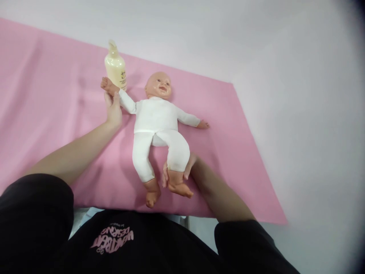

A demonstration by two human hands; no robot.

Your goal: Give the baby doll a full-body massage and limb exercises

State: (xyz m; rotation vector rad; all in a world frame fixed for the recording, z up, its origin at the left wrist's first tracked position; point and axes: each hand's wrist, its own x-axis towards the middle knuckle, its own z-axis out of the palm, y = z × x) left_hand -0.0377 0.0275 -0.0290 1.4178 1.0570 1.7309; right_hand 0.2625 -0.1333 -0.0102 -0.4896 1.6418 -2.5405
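Left hand [113, 109] fingers pinch the doll [155, 121] at its wrist, bottle [115, 69] just beyond; right hand [186, 167] fingers clasp its ankle.

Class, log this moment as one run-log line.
left hand: holds doll wrist | right hand: grips doll ankle | doll: on its back on pink sheet | bottle: upright by doll's raised hand

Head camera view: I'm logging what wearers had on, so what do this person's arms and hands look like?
Both forearms are bare, and the left hand and right hand wear no gloves, rings or watch that I can see. Short black sleeves cover the upper arms, part of a black shirt with pink lettering.
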